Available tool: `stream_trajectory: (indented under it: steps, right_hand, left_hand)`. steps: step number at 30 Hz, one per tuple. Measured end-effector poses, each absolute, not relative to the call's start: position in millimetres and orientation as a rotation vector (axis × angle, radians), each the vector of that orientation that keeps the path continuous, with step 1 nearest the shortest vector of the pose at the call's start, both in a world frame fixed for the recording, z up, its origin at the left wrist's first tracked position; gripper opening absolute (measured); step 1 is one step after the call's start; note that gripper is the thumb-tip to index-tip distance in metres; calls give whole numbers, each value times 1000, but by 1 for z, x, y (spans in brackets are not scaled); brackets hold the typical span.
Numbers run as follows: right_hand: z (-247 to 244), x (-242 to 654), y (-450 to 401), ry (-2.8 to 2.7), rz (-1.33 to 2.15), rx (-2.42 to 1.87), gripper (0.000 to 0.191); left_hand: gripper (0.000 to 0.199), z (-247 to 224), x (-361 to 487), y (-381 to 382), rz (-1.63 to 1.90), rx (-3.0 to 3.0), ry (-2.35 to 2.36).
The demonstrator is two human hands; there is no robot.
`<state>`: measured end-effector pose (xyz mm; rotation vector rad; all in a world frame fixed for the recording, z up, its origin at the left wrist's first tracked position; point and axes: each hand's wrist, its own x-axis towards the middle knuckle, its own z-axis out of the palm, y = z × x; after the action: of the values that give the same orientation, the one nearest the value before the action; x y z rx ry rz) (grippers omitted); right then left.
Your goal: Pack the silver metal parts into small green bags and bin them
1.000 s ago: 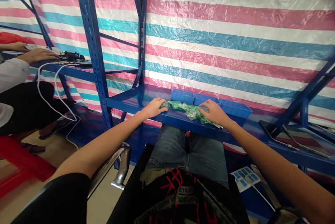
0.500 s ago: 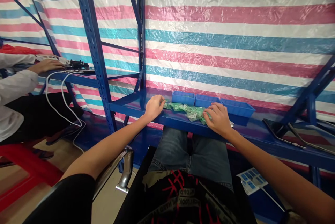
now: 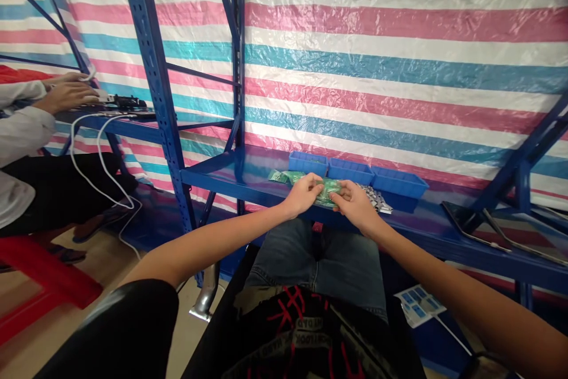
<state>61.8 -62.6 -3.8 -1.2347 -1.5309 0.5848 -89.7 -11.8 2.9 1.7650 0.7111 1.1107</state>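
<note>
- Between both hands, over the near part of the blue shelf (image 3: 261, 160): a bunch of green packets (image 3: 328, 191), taken as the clock's centre, with twelve towards the striped sheet (image 3: 355, 71); whether resting or lifted, impossible to tell.
- At nine o'clock, touching: the left hand (image 3: 304, 193), thumb and fingers bent onto that side, grasping the bunch.
- At about four, touching too: the right hand (image 3: 355, 204), fingers curled over the opposite side, likewise grasping.
- Neither hand nearer; from the left hand, bunch at three; from the right, at ten.
- No clear long axis in the bunch, with both sides partly behind fingers; contents too small to make out.
- At ten, just past the left hand: more green packets (image 3: 278, 175), strung out towards the bunch.
- At three, just past the right hand: small white-and-dark pieces (image 3: 378, 200), heaped.
- From eleven round to nearly three, farther back: three blue bins (image 3: 351, 172), side by side.
</note>
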Motion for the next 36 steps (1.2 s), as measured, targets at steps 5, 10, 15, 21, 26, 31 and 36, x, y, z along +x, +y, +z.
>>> stream_trajectory:
  steps: [5, 10, 15, 21, 26, 31, 36]
  right_hand:
    - [-5, 84, -59, -1527, 505, -1245, 36]
    - [1, 92, -34, -1514, 252, -1218, 22]
    - [4, 75, 6, -1479, 47, -1175, 20]
    - [0, 71, 40, -1408, 32, -1274, 32]
    - [-1, 77, 52, -1410, 173, -1282, 43]
    - [-3, 79, 62, -1462, 255, -1278, 47]
    - [-9, 81, 61, -1328, 172, -1262, 32]
  left_hand:
    - [39, 10, -90, -9, 965, 1573, 695]
    - [35, 22, -67, 23, 846, 1396, 722]
    - [16, 20, -43, 58, 1113, 1304, 744]
    - [45, 2, -44, 79, 1331, 1286, 855]
    - [47, -2, -46, 82, 1447, 1374, 885]
    - [42, -3, -45, 85, 1527, 1395, 923]
    - [38, -4, -44, 84, 1466, 1407, 908]
